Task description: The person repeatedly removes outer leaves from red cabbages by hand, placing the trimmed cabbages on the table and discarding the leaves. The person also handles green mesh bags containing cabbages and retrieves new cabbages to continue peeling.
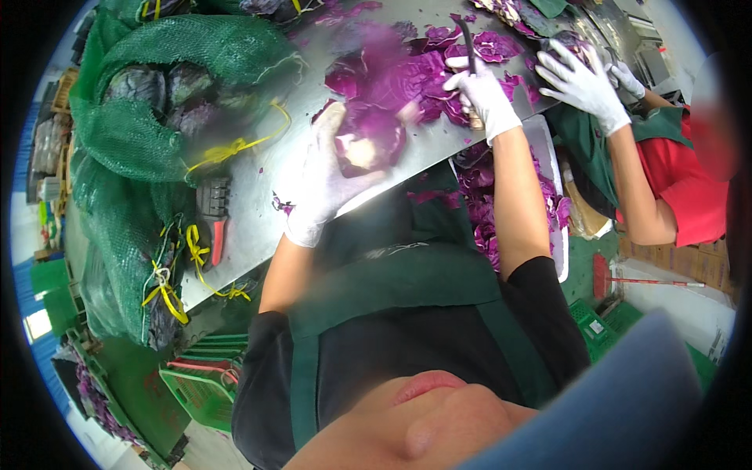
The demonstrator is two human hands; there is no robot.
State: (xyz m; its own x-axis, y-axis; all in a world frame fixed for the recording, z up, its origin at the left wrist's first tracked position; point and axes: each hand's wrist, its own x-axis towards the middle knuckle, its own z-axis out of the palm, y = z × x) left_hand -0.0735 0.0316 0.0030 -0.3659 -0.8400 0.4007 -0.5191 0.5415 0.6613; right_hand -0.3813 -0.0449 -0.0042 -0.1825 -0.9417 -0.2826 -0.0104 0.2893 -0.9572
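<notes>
In a white glove, my left hand (pixel 320 173) holds a trimmed red cabbage head (pixel 376 141) over the near edge of the metal table (pixel 252 176). The pale cut stem faces up toward me. My right hand (pixel 484 97), also gloved, grips a knife by its light-coloured handle (pixel 476 120). Its dark curved blade (pixel 468 41) points away from me, apart from the cabbage. Loose purple cabbage leaves (pixel 411 82) lie heaped beyond and between my hands. Part of the view around the cabbage is blurred.
Green mesh sacks (pixel 176 35) with cabbages crowd the left side, beside a red-handled tool (pixel 217 241) and yellow ties (pixel 223 151). A white bin (pixel 561 258) of leaves stands below the table edge. At right, a co-worker's gloved hand (pixel 581 82) touches another cabbage (pixel 570 41).
</notes>
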